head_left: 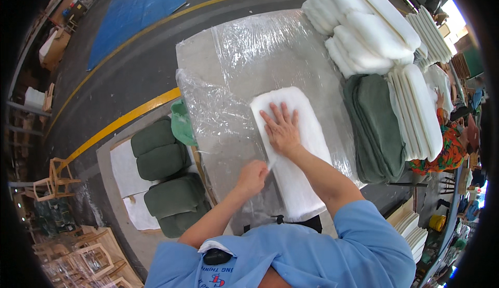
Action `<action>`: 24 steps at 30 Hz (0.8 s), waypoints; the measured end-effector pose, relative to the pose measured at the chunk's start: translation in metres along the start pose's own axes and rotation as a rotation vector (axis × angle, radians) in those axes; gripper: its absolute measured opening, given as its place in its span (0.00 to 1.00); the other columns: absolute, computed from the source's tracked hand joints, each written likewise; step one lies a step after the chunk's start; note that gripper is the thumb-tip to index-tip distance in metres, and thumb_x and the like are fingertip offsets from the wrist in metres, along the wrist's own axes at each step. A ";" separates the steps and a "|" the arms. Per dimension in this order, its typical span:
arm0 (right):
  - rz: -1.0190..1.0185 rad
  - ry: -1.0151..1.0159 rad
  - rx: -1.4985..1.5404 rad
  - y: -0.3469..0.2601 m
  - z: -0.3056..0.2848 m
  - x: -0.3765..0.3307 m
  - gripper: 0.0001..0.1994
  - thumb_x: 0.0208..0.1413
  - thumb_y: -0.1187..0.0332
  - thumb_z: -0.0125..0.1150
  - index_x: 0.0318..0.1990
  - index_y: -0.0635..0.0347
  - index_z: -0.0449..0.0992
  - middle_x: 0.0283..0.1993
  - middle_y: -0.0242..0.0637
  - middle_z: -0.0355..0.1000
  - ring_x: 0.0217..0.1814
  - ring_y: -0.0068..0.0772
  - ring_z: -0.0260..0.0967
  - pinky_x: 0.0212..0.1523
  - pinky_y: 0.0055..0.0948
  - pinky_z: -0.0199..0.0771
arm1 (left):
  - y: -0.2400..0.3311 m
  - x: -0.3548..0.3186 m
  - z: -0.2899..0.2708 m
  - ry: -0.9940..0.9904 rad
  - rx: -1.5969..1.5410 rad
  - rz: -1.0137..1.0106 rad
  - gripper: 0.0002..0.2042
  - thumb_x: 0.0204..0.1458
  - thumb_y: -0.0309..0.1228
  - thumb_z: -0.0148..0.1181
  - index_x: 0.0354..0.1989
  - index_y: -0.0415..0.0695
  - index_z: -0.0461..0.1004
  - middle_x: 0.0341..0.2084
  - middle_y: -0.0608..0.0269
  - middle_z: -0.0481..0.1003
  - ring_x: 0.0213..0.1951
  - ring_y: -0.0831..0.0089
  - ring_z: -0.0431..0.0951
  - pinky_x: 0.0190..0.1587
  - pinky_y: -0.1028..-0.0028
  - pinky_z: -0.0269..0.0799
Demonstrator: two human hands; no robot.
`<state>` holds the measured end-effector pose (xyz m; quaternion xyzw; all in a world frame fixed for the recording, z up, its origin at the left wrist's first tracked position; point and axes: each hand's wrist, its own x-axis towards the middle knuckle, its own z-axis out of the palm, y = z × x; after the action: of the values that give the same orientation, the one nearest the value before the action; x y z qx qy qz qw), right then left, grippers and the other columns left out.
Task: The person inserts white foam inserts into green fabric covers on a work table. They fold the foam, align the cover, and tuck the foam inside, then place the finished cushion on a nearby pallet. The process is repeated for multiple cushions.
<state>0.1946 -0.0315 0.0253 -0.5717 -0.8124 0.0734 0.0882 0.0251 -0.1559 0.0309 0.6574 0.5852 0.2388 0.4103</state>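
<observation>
1. Looking down from our head camera, we stand at a grey worktable (200, 59) partly covered by a sheet of clear plastic film (260, 44).
2. A long white foam pad (296, 184) lies lengthwise on the film in front of us, running from mid-table to the near edge.
3. Our right hand (282, 128) lies flat on the far half of the pad, palm down, fingers spread and pointing away from us.
4. Our left hand (251, 176) is curled into a loose fist at the pad's left edge, pinching something small and pale; we cannot tell what it is.
5. At the far right of the table, white foam cushions (364, 28) are stacked in a rounded heap.
6. Just beside the pad, to the right, a stack of dark green cushion covers (374, 127) stands on edge, with flat white foam slabs (416, 111) pressed against its right side.
7. To our left, below table level, a low pallet (125, 168) holds four dark green cushions (166, 173) on white sheets, and a light green bag (182, 124) sits at the table's edge.
8. A yellow line (119, 122) crosses the dark floor, with a blue tarpaulin (135, 7) further off.
9. Wooden chair frames (57, 176) stand at the far left.
10. Another person in an orange floral sleeve (449, 148) works at the right edge.
</observation>
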 end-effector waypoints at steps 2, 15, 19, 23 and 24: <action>0.012 -0.014 0.028 0.000 0.001 -0.005 0.27 0.75 0.52 0.48 0.79 0.28 0.62 0.87 0.35 0.48 0.89 0.57 0.37 0.82 0.74 0.32 | 0.001 -0.008 0.001 0.048 -0.110 -0.128 0.06 0.63 0.27 0.57 0.43 0.40 0.78 0.38 0.45 0.79 0.47 0.42 0.80 0.50 0.49 0.74; 0.025 -0.076 -0.016 0.008 -0.018 -0.071 0.28 0.75 0.52 0.47 0.81 0.27 0.59 0.88 0.29 0.45 0.90 0.54 0.33 0.82 0.74 0.29 | 0.029 0.032 0.010 -0.054 0.087 0.060 0.12 0.63 0.32 0.61 0.50 0.39 0.77 0.48 0.45 0.79 0.53 0.43 0.79 0.55 0.50 0.74; 0.003 -0.083 -0.035 0.001 -0.013 -0.073 0.28 0.76 0.52 0.45 0.81 0.25 0.58 0.88 0.28 0.45 0.91 0.53 0.32 0.83 0.72 0.28 | 0.011 -0.002 0.034 -0.104 0.176 0.233 0.09 0.61 0.30 0.61 0.46 0.40 0.77 0.42 0.45 0.80 0.49 0.42 0.80 0.51 0.49 0.75; 0.041 -0.094 -0.021 0.003 -0.012 -0.073 0.27 0.77 0.52 0.44 0.81 0.25 0.58 0.88 0.28 0.45 0.91 0.53 0.33 0.83 0.72 0.29 | 0.009 -0.070 0.030 -0.285 0.079 0.091 0.07 0.63 0.27 0.56 0.43 0.41 0.79 0.40 0.44 0.79 0.47 0.42 0.79 0.50 0.49 0.75; 0.031 -0.081 -0.021 0.003 -0.014 -0.073 0.27 0.77 0.52 0.44 0.81 0.25 0.58 0.88 0.29 0.45 0.91 0.53 0.33 0.83 0.72 0.30 | 0.009 -0.078 0.025 -0.253 0.041 0.064 0.07 0.63 0.27 0.55 0.43 0.42 0.79 0.40 0.44 0.79 0.46 0.43 0.80 0.51 0.50 0.75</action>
<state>0.2250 -0.0990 0.0340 -0.5816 -0.8071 0.0893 0.0479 0.0351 -0.2378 0.0376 0.7088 0.5123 0.1549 0.4596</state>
